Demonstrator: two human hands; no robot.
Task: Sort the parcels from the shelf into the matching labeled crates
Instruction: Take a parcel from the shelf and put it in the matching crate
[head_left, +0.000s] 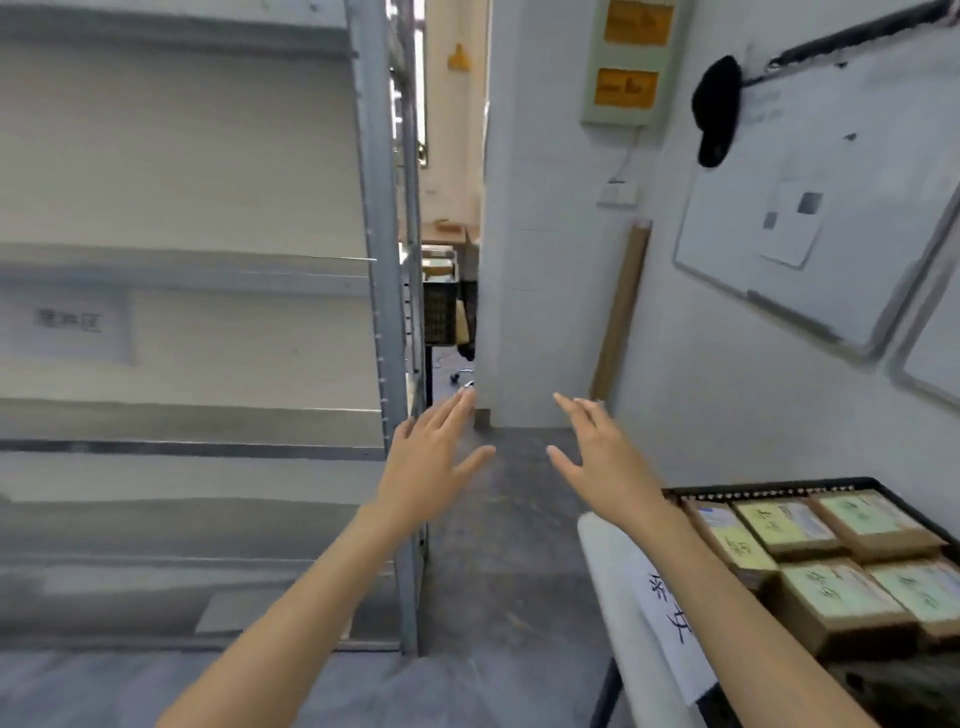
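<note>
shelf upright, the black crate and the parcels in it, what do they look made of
Shelf upright: looks like grey painted metal, matte, with a row of punched holes. Black crate: probably moulded plastic, its rim perforated. Parcels: seemingly brown cardboard boxes, with green or yellow paper labels on top.

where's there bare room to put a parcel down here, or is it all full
The shelf boards on the left look bare. The floor strip between the shelf post and the crate is open. The crate is crowded with parcels. Both hands are empty.
</note>
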